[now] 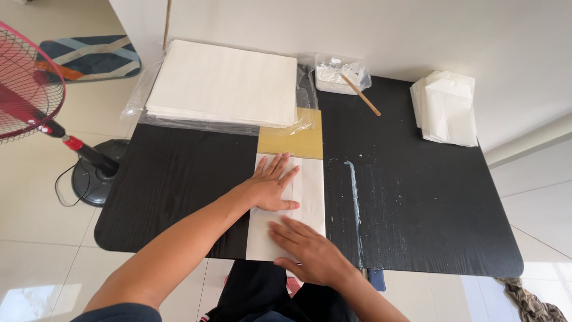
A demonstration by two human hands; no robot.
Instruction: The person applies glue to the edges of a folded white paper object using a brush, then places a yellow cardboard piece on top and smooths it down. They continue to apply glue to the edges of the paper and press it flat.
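Observation:
A folded white paper sheet point(312, 188) lies on a yellow board point(298, 142) near the front edge of a black table point(179, 173). My left hand point(271, 185) presses flat on the upper part of the sheet, fingers spread. My right hand point(307, 250) lies flat on the lower part of the sheet, fingers together pointing left. Neither hand grips anything.
A large stack of white sheets point(223, 83) in clear plastic sits at the back left. A small tub of white paste point(336, 76) with a wooden stick point(360, 94) stands behind. Finished white paper bags point(447, 107) pile at the back right. A pale glue streak point(356, 197) marks the table. A red fan point(27, 83) stands left.

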